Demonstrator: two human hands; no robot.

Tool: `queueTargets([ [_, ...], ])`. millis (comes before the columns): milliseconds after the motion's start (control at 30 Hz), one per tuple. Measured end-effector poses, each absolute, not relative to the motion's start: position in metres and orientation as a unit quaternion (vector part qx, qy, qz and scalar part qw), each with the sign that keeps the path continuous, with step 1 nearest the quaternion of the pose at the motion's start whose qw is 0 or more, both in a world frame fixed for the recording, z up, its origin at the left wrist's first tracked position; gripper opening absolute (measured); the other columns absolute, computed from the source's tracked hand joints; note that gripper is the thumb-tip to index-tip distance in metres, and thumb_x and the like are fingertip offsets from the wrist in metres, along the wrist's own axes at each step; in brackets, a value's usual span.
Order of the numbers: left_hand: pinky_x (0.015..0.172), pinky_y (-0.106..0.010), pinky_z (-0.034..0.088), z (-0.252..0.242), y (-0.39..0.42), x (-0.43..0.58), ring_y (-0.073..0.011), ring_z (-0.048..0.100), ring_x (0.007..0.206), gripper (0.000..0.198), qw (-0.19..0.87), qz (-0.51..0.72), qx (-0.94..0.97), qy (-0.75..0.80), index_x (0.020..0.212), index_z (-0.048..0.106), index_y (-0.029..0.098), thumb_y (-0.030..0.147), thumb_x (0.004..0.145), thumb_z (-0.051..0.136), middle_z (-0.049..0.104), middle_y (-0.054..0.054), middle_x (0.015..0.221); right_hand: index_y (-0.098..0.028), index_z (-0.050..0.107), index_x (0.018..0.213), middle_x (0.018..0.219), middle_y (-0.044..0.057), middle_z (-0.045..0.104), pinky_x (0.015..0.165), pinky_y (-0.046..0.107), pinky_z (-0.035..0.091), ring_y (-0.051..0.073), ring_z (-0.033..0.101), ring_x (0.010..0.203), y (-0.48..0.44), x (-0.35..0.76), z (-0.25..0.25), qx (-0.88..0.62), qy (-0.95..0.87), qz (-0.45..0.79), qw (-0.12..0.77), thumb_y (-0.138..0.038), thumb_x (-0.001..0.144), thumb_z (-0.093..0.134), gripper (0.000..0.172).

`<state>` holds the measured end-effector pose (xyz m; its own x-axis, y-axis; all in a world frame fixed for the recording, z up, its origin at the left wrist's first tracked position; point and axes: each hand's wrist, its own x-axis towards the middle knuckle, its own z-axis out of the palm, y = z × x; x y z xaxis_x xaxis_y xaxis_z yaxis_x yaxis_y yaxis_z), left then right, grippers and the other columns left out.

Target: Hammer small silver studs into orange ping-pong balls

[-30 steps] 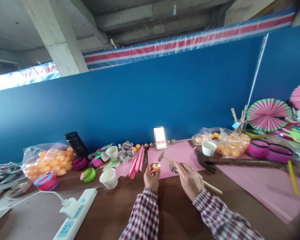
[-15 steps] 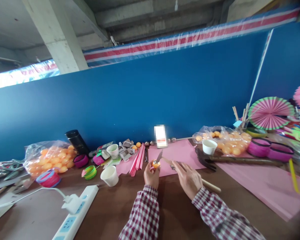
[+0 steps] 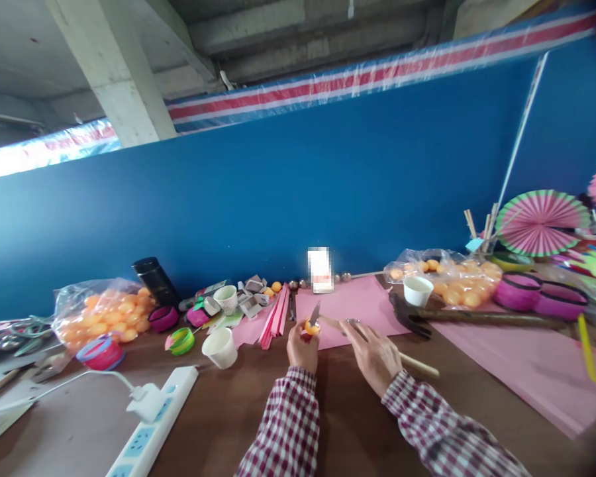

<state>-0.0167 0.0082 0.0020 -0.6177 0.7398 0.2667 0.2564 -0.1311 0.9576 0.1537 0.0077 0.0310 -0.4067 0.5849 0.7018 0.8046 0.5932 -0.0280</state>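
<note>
My left hand [image 3: 302, 350], in front of me over the brown table, pinches a small orange ball [image 3: 312, 327] with a pale, shiny opening facing up. A pointed grey blade [image 3: 316, 310] shows right at the ball; whether it touches is unclear. My right hand [image 3: 377, 358] is closed over a light wooden stick [image 3: 420, 365], which runs under the palm and comes out toward the ball. Something silvery shows by the right fingertips, too blurred to name. Beneath and beyond both hands lies a pink sheet [image 3: 357, 306].
Left stand a white cup [image 3: 220, 348], a power strip [image 3: 153, 421] and a bag of orange balls [image 3: 104, 315]. A hammer [image 3: 491, 319], a white bowl [image 3: 418, 291] and another ball bag [image 3: 469, 285] lie right. A blue partition [image 3: 298, 192] rises behind.
Both hands keep nearly the same place and hold. The ball is tipped slightly, and its opening looks a little different. The whole view has shifted slightly.
</note>
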Motion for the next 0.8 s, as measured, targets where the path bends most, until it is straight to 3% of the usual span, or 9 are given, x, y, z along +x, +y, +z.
queueTargets([
  [533,0.056,-0.024,0.045,0.0055,0.0063,-0.0190,-0.0105,0.055,0.057,0.037,0.188,0.626,0.391,0.648,0.088,0.062,0.014,0.020,0.052,0.065,0.060,-0.008,0.090,-0.025,0.043,0.121,0.099,0.005,0.058,0.073,0.024,0.040,0.013,0.053,0.085,0.0086,0.1548,0.0306,-0.431,-0.820,-0.156,0.344,-0.014,0.083,0.036,0.040],
  [800,0.053,-0.024,0.044,0.0004,0.0074,-0.0206,-0.0078,0.050,0.049,0.041,0.194,0.633,0.378,0.647,0.091,0.061,0.015,0.023,0.051,0.066,0.060,-0.005,0.079,-0.023,0.045,0.119,0.096,0.007,0.059,0.071,0.024,0.040,0.014,0.053,0.082,0.0059,0.1517,0.0288,-0.409,-0.831,-0.176,0.334,-0.011,0.082,0.036,0.041],
])
